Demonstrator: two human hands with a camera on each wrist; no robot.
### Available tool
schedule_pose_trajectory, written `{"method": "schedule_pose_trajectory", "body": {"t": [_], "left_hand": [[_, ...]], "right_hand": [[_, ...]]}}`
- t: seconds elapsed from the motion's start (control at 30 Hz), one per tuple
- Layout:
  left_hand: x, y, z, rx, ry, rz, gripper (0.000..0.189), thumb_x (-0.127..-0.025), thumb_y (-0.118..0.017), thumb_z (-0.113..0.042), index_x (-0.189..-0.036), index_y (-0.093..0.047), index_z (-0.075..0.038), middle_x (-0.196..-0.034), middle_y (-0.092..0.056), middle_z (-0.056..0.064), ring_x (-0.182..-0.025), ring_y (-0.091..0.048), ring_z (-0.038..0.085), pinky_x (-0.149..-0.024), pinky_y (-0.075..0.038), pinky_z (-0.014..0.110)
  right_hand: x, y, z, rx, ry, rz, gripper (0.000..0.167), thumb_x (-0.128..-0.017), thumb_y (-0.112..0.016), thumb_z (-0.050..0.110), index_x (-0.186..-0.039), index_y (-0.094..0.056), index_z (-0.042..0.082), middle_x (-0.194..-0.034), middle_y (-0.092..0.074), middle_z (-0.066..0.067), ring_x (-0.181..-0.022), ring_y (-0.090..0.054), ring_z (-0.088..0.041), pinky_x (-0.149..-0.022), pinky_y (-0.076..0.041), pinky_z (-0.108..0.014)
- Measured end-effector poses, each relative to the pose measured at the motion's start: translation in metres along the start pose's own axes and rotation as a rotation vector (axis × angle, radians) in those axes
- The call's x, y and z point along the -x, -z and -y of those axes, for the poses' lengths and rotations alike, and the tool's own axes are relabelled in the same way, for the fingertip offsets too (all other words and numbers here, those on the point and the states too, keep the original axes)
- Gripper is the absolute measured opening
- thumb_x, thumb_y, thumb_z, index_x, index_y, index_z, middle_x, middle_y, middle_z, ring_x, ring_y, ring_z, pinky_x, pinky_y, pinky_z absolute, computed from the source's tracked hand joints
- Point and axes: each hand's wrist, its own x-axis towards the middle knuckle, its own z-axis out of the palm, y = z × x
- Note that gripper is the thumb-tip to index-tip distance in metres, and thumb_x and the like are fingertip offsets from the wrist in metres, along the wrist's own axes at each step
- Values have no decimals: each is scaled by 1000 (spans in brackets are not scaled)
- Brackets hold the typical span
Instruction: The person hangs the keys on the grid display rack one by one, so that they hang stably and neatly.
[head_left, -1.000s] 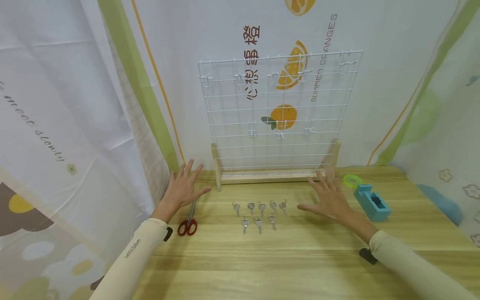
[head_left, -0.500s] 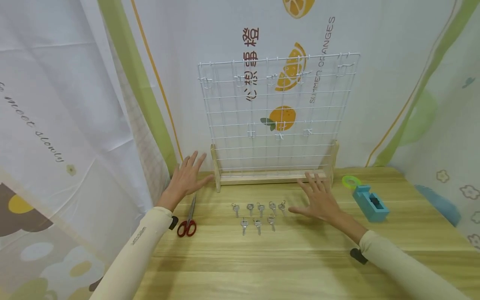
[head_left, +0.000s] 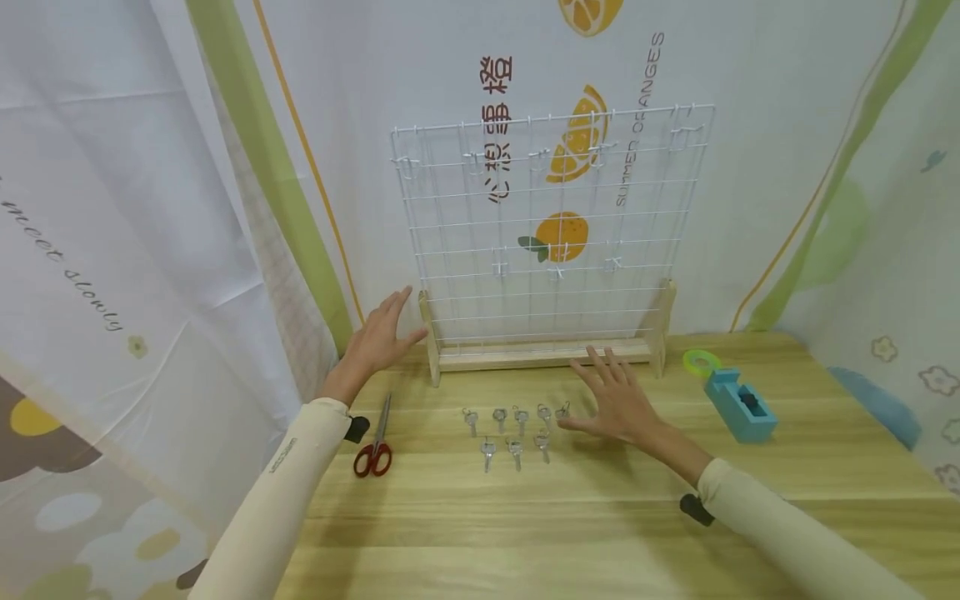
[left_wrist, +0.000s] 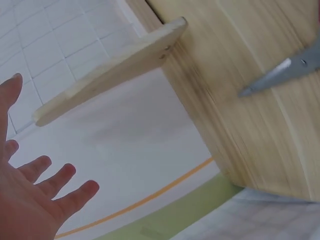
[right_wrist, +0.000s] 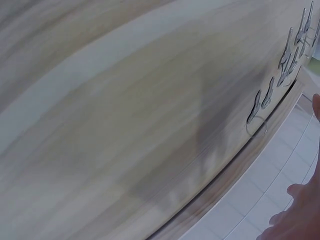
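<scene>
My two bare hands, holding nothing, at a wooden table (head_left: 570,533).
My left hand (head_left: 378,340), fingers extended, is near the left wooden end of the white wire rack (head_left: 530,219) at the far edge. My right hand (head_left: 621,407), fingers spread wide, is just right of eight keys (head_left: 515,450) lying in two rows before the rack; its thumb overlaps the far row's rightmost key, but I cannot tell whether they touch.

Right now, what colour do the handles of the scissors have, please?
The scissor handles are dark red; the head view shows them best.
</scene>
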Motion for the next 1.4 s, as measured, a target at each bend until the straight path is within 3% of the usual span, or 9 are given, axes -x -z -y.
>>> {"method": "schedule_pose_trajectory", "body": {"t": [0.1, 0.2, 0.33, 0.63, 0.87, 1.0, 1.07, 1.23, 1.4], "left_hand": [[-6, 2, -2, 87, -5, -20, 84, -105, -65, -37, -168, -15, -13, -170, -20, 21, -153, -25, 45, -118, -32, 70], [-11, 4, -3, 164, 3, -36, 82, -105, -66, -30, -168, -16, -12, -169, -23, 21, -150, -32, 45, -120, -34, 64], [-17, 6, -4, 255, 15, -64, 78, -105, -66, -21, -167, -20, -9, -166, -29, 23, -140, -45, 49, -111, -44, 65], [-35, 6, -3, 385, 15, -118, 69, -104, -65, -14, -163, -30, -6, -160, -42, 21, -131, -55, 48, -104, -53, 59], [-43, 5, -2, 542, 65, -91, 64, -106, -62, -11, -163, -33, -12, -159, -46, 16, -133, -56, 42, -102, -56, 54], [-46, 3, -4, 635, 85, -71, 62, -107, -59, -8, -164, -34, -15, -161, -44, 15, -135, -54, 38, -94, -57, 48], [-49, 3, -5, 667, 92, -64, 62, -108, -57, -7, -164, -34, -15, -162, -43, 15, -136, -53, 37, -95, -56, 51], [-53, 0, -7, 720, 112, -52, 60, -108, -54, -4, -164, -32, -10, -162, -41, 16, -139, -50, 39, -104, -53, 61], [-56, -1, -7, 742, 127, -36, 55, -109, -51, -4, -162, -36, -9, -162, -42, 16, -143, -48, 38, -106, -53, 58]], "right_hand": [[-3, -1, 5, -12, 17, -9, 104, -79, -80, 63, -158, -43, 6, -166, -24, -29, -152, -16, -55, -122, -19, -73], [-6, -2, 11, -27, 31, -2, 103, -80, -79, 62, -158, -44, 5, -166, -24, -29, -151, -17, -56, -121, -20, -74], [-11, -3, 20, -38, 36, 12, 104, -80, -78, 65, -157, -44, 5, -165, -25, -29, -152, -18, -55, -121, -20, -73], [-26, -9, 36, -72, 45, 31, 102, -81, -78, 63, -158, -43, 6, -165, -26, -29, -152, -17, -54, -123, -17, -71], [-35, -12, 50, -98, 58, 60, 100, -83, -76, 64, -158, -44, 6, -166, -26, -28, -152, -18, -53, -124, -19, -69], [-39, -14, 57, -132, 66, 61, 97, -84, -77, 63, -156, -46, 6, -165, -27, -28, -151, -21, -54, -123, -21, -70], [-42, -15, 60, -151, 69, 56, 95, -85, -77, 61, -156, -47, 7, -165, -28, -28, -151, -21, -54, -122, -21, -71], [-46, -19, 64, -184, 88, 34, 91, -86, -79, 56, -155, -48, 5, -164, -31, -28, -150, -23, -55, -121, -23, -72], [-52, -24, 68, -207, 85, 50, 88, -88, -79, 54, -154, -49, 5, -163, -33, -28, -150, -25, -55, -122, -23, -70]]}}
